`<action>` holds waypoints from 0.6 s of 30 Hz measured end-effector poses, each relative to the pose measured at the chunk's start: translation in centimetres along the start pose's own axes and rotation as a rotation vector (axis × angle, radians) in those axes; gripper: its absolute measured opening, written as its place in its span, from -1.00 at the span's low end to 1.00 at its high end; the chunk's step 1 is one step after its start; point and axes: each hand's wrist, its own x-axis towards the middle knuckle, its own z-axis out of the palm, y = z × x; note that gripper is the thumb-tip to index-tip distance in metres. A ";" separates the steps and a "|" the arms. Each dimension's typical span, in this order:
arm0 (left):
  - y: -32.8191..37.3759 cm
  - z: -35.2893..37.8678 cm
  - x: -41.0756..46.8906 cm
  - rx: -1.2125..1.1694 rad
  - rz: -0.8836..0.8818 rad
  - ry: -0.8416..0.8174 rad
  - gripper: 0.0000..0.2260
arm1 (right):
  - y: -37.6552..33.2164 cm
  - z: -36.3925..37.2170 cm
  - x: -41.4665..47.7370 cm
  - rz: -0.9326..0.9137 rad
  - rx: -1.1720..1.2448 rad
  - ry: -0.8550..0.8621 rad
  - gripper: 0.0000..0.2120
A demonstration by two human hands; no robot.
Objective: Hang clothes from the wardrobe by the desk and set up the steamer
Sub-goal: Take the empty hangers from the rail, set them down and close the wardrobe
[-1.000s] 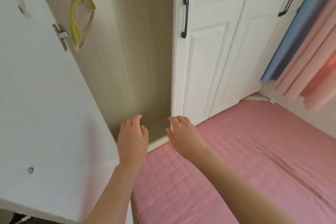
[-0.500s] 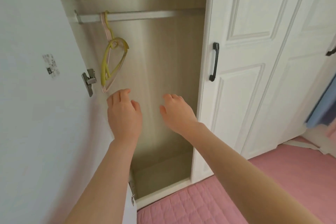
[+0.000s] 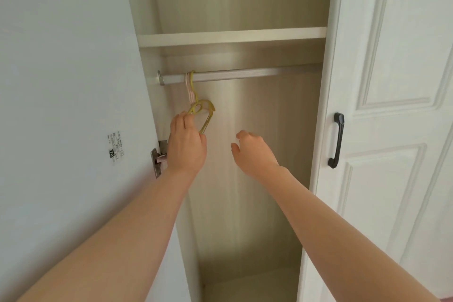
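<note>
The wardrobe (image 3: 257, 179) stands with its left door (image 3: 61, 68) swung wide (a small label (image 3: 115, 147) sits on its inner face). A metal rail (image 3: 245, 73) runs under the shelf (image 3: 232, 36). The right hand (image 3: 252, 154) is inside, loose and holding nothing. The left hand (image 3: 187, 147) grasps the yellow hanger (image 3: 208, 107), which hangs beside a pink hanger (image 3: 190, 91) near the rail's left end.

In wardrobe (image 3: 269, 130): hangers (image 3: 207, 121) on rail's (image 3: 245, 74) L end, under shelf (image 3: 232, 36).
</note>
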 end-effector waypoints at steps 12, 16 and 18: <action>-2.2 1.2 8.2 -0.564 -0.863 -0.260 -0.69 | -1.5 2.2 6.6 0.122 0.448 -0.159 -0.60; -3.4 2.4 7.8 -0.717 -0.975 -0.271 -0.72 | -2.4 3.0 8.2 0.145 0.531 -0.181 -0.55; -3.5 2.7 7.4 -0.762 -1.005 -0.298 -0.78 | -2.9 3.2 9.0 0.175 0.598 -0.187 -0.50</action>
